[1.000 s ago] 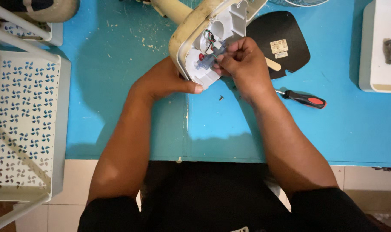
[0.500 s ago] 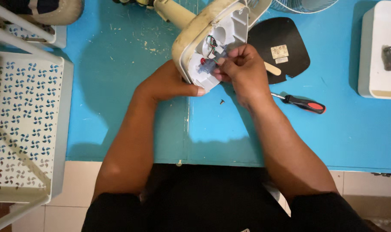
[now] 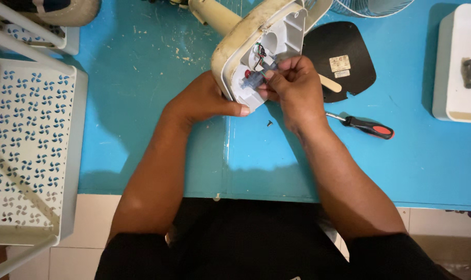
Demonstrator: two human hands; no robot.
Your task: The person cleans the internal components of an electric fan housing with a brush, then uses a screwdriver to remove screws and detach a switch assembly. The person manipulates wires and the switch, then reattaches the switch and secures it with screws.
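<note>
The opened fan base (image 3: 246, 46), a cream housing with its underside exposed, is lying tilted in the upper centre of the frame, its long axis running from lower left to upper right. The left hand (image 3: 204, 101) is gripping the housing's lower left edge, fingers wrapped behind it and thumb pressed flat along the rim, bracing it against the blue table (image 3: 158, 129).

The right hand (image 3: 292, 85) is working inside the cavity, fingers closed in a pinch around a small bluish component (image 3: 256, 78) with red and dark wires (image 3: 260, 51) attached. This component is sitting just left of the right fingertips, so the right hand is the nearer one to it.

A loose screw (image 3: 269, 123) is lying directly below the housing. A screwdriver (image 3: 367, 127) with a red-and-black handle is resting right of the right wrist, near a black cover plate (image 3: 349, 67).

A white perforated rack (image 3: 23, 150) is occupying the left edge.
</note>
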